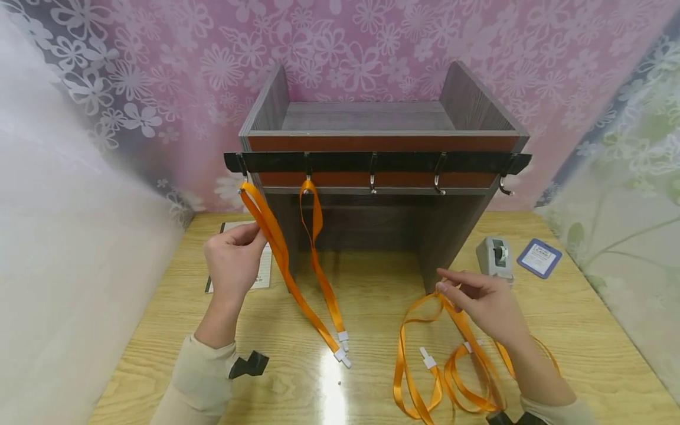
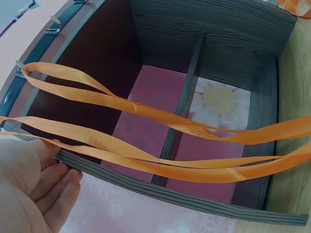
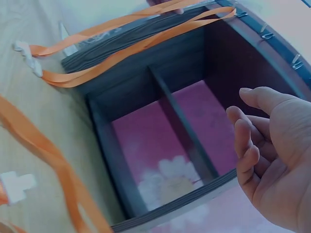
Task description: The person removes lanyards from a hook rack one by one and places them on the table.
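Two orange lanyards with white clips hang from the hook rack (image 1: 340, 162). The outer lanyard (image 1: 279, 251) loops over the leftmost hook, and the inner lanyard (image 1: 321, 271) hangs from the hook beside it. My left hand (image 1: 234, 260) pinches the outer lanyard's strap a little below its hook, thumb tip right at the band in the left wrist view. My right hand (image 1: 486, 304) hovers over a loose pile of orange lanyards (image 1: 406, 366) at the right front. Its fingers are loosely bent with nothing between them, as the right wrist view (image 3: 272, 155) shows.
The grey wooden shelf unit (image 1: 451, 236) stands at the back behind the rack, its other hooks bare. To its right lie a tape dispenser (image 1: 494, 260) and a blue-framed card badge (image 1: 539, 258). A lined notepad (image 1: 264, 271) lies behind my left hand.
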### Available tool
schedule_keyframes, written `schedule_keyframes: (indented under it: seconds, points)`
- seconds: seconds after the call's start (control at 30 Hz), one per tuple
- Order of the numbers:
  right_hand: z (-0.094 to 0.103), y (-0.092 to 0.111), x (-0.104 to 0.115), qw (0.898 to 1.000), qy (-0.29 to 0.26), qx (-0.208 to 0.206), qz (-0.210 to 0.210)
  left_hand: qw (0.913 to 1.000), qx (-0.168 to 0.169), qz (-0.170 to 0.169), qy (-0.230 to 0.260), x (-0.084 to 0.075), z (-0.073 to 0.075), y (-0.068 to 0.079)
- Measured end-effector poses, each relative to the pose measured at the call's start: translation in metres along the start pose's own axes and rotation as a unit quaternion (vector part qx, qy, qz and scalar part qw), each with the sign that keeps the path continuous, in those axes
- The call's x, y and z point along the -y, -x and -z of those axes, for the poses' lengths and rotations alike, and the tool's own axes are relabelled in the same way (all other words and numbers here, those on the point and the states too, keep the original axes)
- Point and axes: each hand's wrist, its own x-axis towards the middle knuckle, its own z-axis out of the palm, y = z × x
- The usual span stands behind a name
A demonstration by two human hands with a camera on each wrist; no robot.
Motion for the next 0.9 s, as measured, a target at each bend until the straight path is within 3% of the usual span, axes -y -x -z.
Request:
schedule_keyframes:
  seconds: [0.2, 0.53, 0.67, 0.9]
  points:
    - [0.014, -0.004, 0.008, 1.000, -0.002, -0.029, 0.003, 1.0000, -0.001, -0.003, -0.001, 0.000, 0.001, -0.001]
    - [0.028, -0.011, 0.003, 0.990, 0.028, -0.109, -0.080, 0.9995, 0.008, -0.020, 0.025, 0.003, 0.004, 0.000]
    - [0.031, -0.017, -0.001, 0.986, 0.038, -0.118, -0.107, 0.9992, 0.018, -0.019, 0.031, 0.005, 0.008, 0.000]
    - [0.028, -0.038, -0.009, 0.982, -0.005, -0.134, -0.132, 0.9989, 0.000, -0.035, 0.030, 0.002, 0.020, 0.007]
